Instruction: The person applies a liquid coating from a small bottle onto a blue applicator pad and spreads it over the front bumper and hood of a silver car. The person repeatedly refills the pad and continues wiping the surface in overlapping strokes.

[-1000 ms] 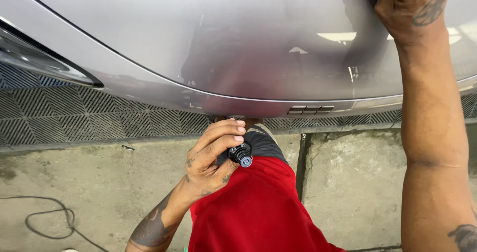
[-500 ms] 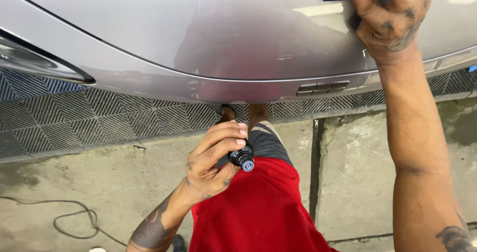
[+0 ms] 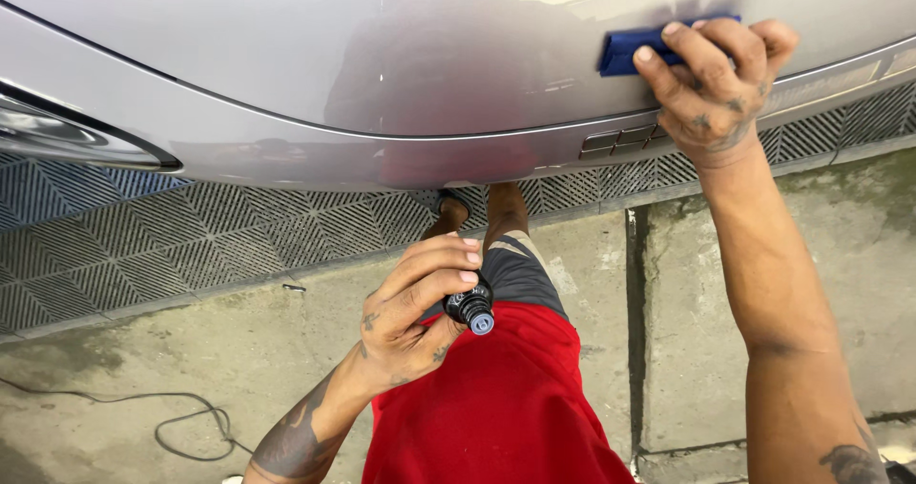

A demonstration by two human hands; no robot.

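- Small dark bottle (image 3: 471,308) with a pale blue tip sits in the left hand (image 3: 412,324), fingers closed around it, tip pointing to the right and a little down.
- Silver car panel (image 3: 315,64) lies above the left hand, well apart from the bottle.
- Blue pad (image 3: 630,51), long axis sideways, is pressed flat on the panel under the right hand (image 3: 714,88), which is the nearer hand to the car.

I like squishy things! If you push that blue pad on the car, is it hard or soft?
Probably soft: the blue pad looks thin and flat under the right hand, lying close against the silver car panel. It likely slides easily, since that panel looks smooth and shiny. It seems light.
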